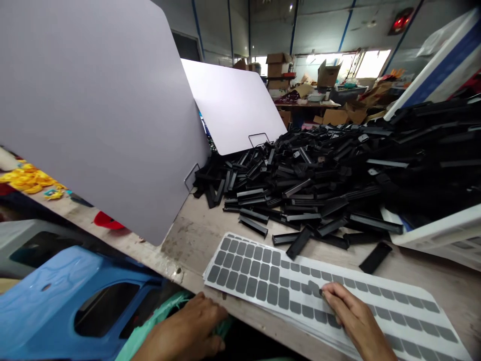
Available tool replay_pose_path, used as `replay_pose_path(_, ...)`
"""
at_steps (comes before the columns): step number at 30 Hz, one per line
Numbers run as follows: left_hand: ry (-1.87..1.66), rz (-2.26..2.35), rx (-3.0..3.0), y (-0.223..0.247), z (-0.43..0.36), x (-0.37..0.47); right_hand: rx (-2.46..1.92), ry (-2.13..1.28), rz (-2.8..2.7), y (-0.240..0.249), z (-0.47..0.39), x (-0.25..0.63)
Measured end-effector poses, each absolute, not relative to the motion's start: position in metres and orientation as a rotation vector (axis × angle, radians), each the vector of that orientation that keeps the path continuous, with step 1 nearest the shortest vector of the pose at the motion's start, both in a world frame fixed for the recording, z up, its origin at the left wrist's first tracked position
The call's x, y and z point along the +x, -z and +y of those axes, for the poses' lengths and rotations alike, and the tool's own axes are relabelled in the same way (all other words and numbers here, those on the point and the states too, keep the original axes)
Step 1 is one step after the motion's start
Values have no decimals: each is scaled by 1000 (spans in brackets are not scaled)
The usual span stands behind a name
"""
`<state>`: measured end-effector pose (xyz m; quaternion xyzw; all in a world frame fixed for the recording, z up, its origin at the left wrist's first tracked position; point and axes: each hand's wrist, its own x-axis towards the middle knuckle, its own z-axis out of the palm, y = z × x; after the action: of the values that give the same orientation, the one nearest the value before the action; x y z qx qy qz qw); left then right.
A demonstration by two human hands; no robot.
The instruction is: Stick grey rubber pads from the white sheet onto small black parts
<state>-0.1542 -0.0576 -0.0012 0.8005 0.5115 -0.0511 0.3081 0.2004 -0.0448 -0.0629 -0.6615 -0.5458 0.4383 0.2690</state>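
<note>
Right hand [353,316] on cluttered workshop table [195,235]

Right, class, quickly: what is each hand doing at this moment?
Left hand: curled at the table edge, on green material; grip unclear.
Right hand: fingertips on the sticker sheet, holding nothing.

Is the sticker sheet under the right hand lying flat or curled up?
Flat. The sticker sheet lies spread on the workbench, grey pads in rows; the right hand fingertips press on it.

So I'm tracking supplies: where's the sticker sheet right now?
The sticker sheet lies flat at the table's near edge, in front of the pile of black plastic parts, under the right hand.
</note>
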Motion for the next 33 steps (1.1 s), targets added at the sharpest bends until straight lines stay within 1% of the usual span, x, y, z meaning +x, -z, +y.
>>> replay_pose_path(3, 133, 1368, 2037, -5, -46, -151, -1798, -1234, -1393, 74, -48, 205)
replay_pose_path(7, -191, 1371, 2361, -7, 2, -101, -1762, -1239, -1390, 79, -51, 199)
replay_pose_path(11, -276, 1352, 2462, 17, 66, -35, -1684, -1145, -1354, 76, -59, 189)
replay_pose_path(14, -298, 1310, 2487, 35, 92, -9, -1679, -1137, -1343, 74, -65, 195)
replay_pose_path(17, -377, 1335, 2431, 39, 93, -12, -1706, -1228, -1290, 79, -70, 210)
replay_pose_path(20, -515, 1397, 2288, 31, 82, -35, -1698, -1283, -1120, 89, -73, 220)
replay_pose_path(24, -728, 1468, 2011, 19, 65, -68, -1596, -1435, -950, 94, -68, 208)
replay_pose_path(27, -836, 1457, 1837, 17, 52, -79, -1448, -1473, -874, 79, -64, 183)
replay_pose_path(30, -901, 1387, 1717, 17, 40, -78, -1367, -1459, -778, 60, -64, 162)
replay_pose_path(33, -1052, 1294, 1554, 11, 30, -70, -1329, -1495, -736, 48, -69, 155)
